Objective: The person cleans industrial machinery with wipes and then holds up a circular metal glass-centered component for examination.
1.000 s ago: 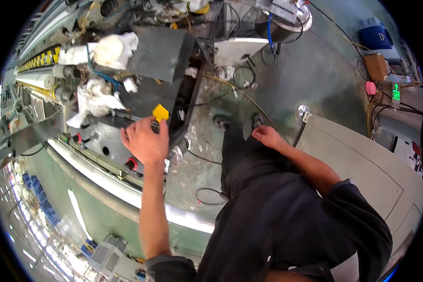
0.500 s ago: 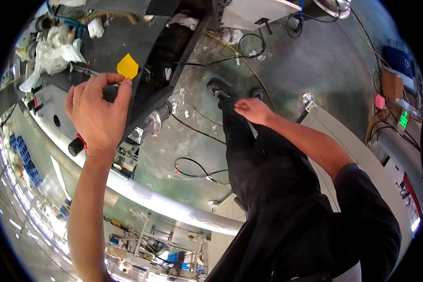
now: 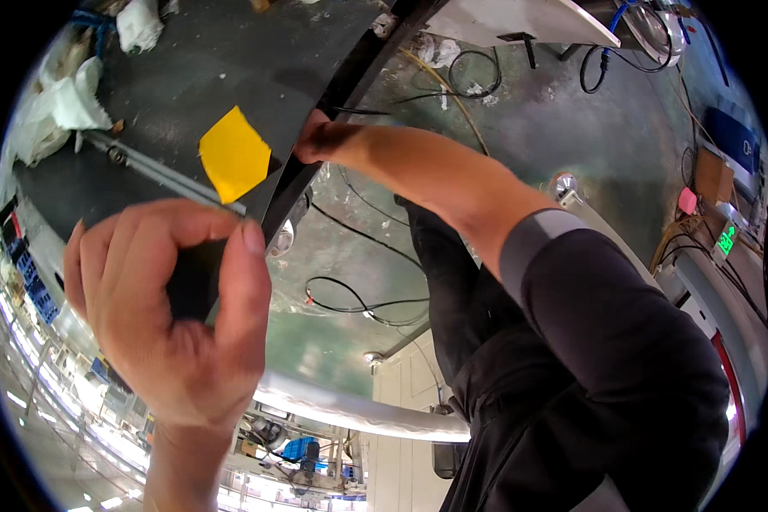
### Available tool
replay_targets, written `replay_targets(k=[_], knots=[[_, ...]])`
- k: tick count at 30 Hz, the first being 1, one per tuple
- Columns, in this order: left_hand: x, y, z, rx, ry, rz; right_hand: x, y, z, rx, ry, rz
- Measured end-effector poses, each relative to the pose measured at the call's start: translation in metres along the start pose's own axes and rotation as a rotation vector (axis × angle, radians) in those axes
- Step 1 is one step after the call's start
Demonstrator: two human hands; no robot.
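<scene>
My left hand is raised in front of a dark grey machine panel, with thumb and forefinger tips pinched together. What lies between the tips, if anything, is too small to make out. Just beyond them, a flat yellow piece with angular corners rests against the panel. A thin metal bar runs along the panel and ends near my fingertips. My right arm stretches across to the panel's side edge, where my right hand reaches in; its fingers are hidden behind that edge.
Crumpled white plastic or cloth lies at the far left. Black cable loops trail over the green floor. A white panel with a black handle stands at the back, and a beige cabinet is near my legs.
My right hand has gone from above my legs to the panel's edge and partly behind it. My left hand, still pinched, appears larger and lower; the panel and yellow piece look closer.
</scene>
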State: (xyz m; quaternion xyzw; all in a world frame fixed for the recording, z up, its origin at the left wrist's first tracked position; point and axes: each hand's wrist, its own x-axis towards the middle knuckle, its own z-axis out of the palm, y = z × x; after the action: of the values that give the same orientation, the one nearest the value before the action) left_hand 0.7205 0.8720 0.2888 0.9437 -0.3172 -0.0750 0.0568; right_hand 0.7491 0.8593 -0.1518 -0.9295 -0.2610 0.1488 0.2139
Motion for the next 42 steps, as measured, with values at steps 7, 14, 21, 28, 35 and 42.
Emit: replay_targets(k=[7,14,21,28,35,42], knots=[[-0.006,-0.005,0.001,-0.026,-0.086,-0.060,0.029,-0.012,0.032,0.134,-0.132,0.076],[-0.013,-0.006,-0.001,-0.029,-0.094,-0.084,0.009,-0.027,-0.068,0.191,-0.204,-0.047],[-0.008,-0.002,0.008,0.034,-0.024,-0.117,-0.046,0.001,-0.137,0.334,-0.049,0.140],[-0.013,-0.004,0.008,0.094,0.023,-0.144,-0.167,0.022,-0.149,1.416,0.228,0.541],[-0.011,0.000,0.011,0.136,0.099,-0.174,-0.285,0.014,-0.219,1.707,0.231,0.569],[-0.010,0.000,0.016,0.126,0.189,-0.167,-0.316,0.000,-0.259,1.647,0.382,0.479]])
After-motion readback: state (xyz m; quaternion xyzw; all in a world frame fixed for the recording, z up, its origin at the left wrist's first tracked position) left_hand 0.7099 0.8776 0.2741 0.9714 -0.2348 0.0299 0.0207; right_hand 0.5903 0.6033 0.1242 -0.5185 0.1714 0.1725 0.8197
